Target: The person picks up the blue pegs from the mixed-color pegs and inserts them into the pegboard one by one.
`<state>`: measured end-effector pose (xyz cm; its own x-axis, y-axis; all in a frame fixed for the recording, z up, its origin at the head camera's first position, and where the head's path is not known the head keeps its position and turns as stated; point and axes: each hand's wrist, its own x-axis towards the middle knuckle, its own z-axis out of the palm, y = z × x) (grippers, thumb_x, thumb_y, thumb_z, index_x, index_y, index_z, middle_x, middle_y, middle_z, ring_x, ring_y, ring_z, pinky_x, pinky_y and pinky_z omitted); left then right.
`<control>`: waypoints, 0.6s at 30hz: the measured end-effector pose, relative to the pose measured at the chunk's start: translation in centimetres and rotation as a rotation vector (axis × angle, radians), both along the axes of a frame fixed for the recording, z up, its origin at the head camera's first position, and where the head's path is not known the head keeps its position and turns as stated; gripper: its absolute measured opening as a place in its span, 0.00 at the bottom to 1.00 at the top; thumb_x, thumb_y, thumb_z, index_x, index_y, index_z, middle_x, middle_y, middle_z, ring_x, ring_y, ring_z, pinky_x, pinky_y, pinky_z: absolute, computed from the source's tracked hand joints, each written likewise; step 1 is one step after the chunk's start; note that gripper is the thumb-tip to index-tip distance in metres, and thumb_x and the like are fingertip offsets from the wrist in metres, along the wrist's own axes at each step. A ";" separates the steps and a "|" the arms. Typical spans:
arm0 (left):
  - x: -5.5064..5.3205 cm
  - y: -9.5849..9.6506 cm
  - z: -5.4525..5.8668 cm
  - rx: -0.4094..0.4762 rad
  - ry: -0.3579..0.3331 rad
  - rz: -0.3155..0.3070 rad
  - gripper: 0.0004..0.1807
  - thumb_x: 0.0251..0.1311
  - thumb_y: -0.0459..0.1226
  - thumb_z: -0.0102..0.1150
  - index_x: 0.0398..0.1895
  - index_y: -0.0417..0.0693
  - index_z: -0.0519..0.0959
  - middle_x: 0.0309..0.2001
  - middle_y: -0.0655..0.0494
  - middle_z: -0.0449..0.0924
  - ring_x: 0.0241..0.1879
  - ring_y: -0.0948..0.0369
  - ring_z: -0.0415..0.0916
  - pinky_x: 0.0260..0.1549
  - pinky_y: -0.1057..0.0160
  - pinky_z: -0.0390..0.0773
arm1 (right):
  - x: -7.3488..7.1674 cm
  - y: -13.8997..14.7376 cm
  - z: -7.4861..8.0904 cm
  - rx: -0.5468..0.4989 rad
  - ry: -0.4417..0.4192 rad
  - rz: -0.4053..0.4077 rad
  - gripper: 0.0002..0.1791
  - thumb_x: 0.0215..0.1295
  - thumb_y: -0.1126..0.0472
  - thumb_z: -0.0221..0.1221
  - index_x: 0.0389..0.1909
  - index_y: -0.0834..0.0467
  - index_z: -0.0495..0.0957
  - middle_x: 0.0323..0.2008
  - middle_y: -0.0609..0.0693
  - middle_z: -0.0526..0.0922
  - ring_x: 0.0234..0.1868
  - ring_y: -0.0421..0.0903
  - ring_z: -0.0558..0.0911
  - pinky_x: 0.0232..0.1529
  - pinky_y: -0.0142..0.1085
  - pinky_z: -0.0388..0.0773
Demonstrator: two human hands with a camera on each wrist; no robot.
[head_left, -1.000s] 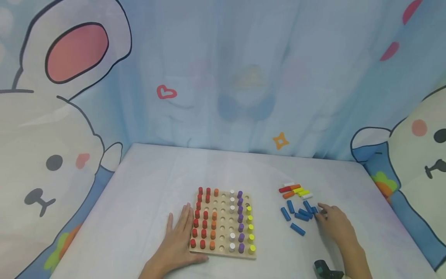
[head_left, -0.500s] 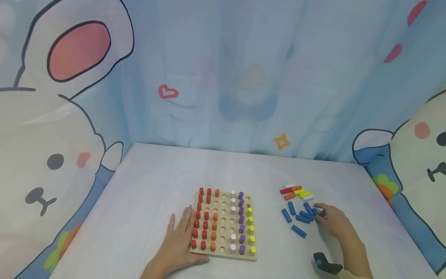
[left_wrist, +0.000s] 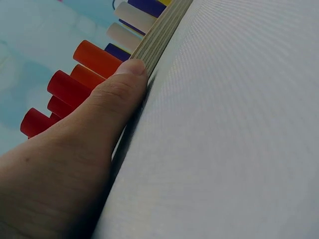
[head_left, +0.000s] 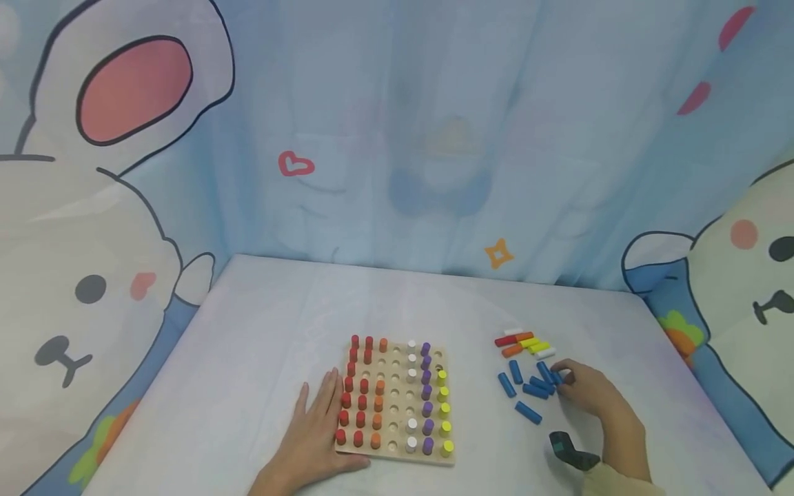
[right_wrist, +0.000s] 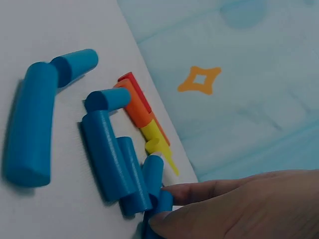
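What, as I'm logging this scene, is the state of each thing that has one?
Pegboard, lying flat, partly filled
Seated pegs, upright in its holes
Held blue peg, pinched; whether lifted, unclear
Other blue pegs, lying loose
Mixed-colour loose pegs, lying together
Left hand, spread, touching the pegboard's edge
Right hand, pinching one blue peg
Backdrop, hanging

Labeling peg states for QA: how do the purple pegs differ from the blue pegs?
Pose: purple pegs stand upright in the pegboard; most blue pegs lie on the table. Layout: the purple ones form one straight column; the blue ones are scattered at various angles. Contact: the right hand pinches one blue peg; no hand touches the purple ones. Shared: both are short, plain-coloured cylinders.
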<state>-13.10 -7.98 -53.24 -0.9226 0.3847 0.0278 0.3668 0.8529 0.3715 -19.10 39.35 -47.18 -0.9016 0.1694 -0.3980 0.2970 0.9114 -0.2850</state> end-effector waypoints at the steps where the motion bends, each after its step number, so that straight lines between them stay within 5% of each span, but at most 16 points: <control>1: 0.0 0.0 0.0 0.001 -0.003 -0.001 0.74 0.32 0.82 0.47 0.76 0.43 0.40 0.77 0.48 0.37 0.76 0.53 0.38 0.70 0.40 0.33 | 0.0 0.0 0.0 -0.004 0.000 0.001 0.22 0.63 0.64 0.55 0.57 0.66 0.68 0.43 0.68 0.76 0.41 0.59 0.77 0.41 0.51 0.77; 18: 0.0 0.0 -0.3 0.020 0.000 0.017 0.74 0.32 0.83 0.42 0.76 0.44 0.42 0.77 0.50 0.36 0.76 0.55 0.35 0.70 0.40 0.34 | -0.4 0.6 -0.4 -0.120 -0.028 -0.039 0.23 0.62 0.62 0.56 0.57 0.66 0.66 0.45 0.68 0.73 0.43 0.59 0.75 0.43 0.53 0.76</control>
